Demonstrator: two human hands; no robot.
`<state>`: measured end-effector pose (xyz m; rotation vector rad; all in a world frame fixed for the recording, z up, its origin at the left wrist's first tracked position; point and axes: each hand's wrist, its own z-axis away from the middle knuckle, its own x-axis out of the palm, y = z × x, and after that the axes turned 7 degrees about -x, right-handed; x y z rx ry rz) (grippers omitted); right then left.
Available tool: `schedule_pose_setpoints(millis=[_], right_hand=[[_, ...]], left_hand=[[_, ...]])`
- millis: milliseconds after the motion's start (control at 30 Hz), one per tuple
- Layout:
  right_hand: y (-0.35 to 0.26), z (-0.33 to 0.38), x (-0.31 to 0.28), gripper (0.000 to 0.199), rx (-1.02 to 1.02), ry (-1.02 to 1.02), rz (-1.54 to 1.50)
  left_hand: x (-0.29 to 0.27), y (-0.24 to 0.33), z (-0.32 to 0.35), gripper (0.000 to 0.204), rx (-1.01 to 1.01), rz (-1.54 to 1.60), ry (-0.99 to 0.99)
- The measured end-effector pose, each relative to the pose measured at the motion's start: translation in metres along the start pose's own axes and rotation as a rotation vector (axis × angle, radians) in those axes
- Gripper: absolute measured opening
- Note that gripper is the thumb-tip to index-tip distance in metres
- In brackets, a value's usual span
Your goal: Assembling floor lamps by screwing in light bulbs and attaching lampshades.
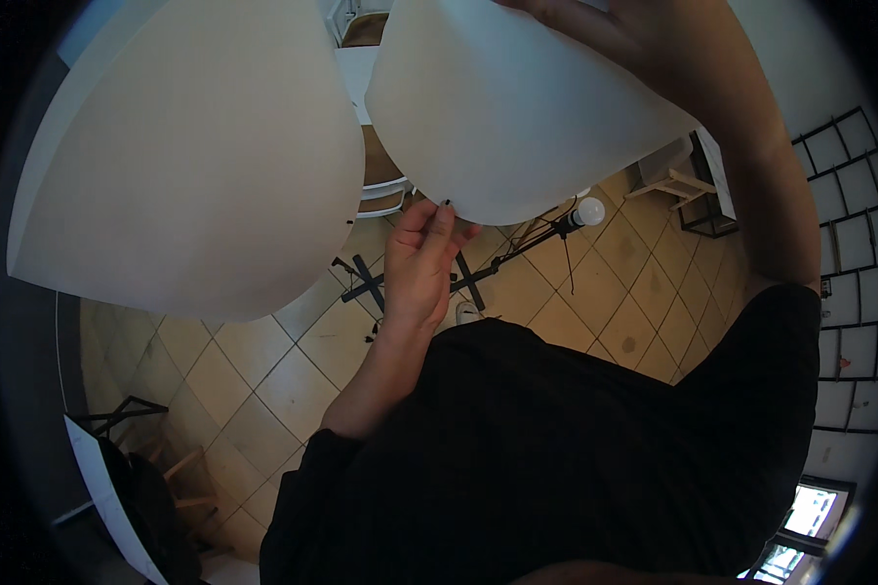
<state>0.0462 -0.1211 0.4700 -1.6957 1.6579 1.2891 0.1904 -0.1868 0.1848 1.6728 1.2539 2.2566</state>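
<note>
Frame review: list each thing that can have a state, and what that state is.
Left hand: fingertips touching lower edge of right white panel.
Right hand: grip on that panel's top, mostly cut off.
Left white panel: raised, unheld.
Light bulb: unlit, on lying stand.

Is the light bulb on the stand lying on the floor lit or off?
Off, as far as can be told: the bulb looks plain white, with no glow on the floor tiles around it.
</note>
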Motion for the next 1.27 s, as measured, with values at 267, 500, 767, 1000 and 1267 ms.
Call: schedule_pose_setpoints(millis=[267, 500, 767, 1000, 1267], right_hand=[[0.003, 0.012, 0.009, 0.028, -0.079, 0.103, -0.010], [0.007, 0.019, 0.022, 0.031, -0.062, 0.050, -0.040], [0.007, 0.025, 0.020, 0.048, -0.031, -0.110, -0.190], [0.018, 0.041, 0.018, 0.072, 0.039, -0.157, -0.353], [0.036, 0.073, 0.015, 0.079, 0.149, -0.113, -0.508]], left_hand=[[0.003, -0.008, -0.008, 0.024, 0.095, -0.051, -0.005], [-0.005, -0.017, -0.023, 0.031, 0.131, -0.016, -0.019], [-0.006, -0.024, -0.034, 0.033, 0.066, 0.210, -0.014], [0.001, -0.021, -0.040, 0.036, 0.161, 0.167, 0.038], [0.002, -0.032, -0.040, 0.035, 0.215, 0.154, 0.077]])
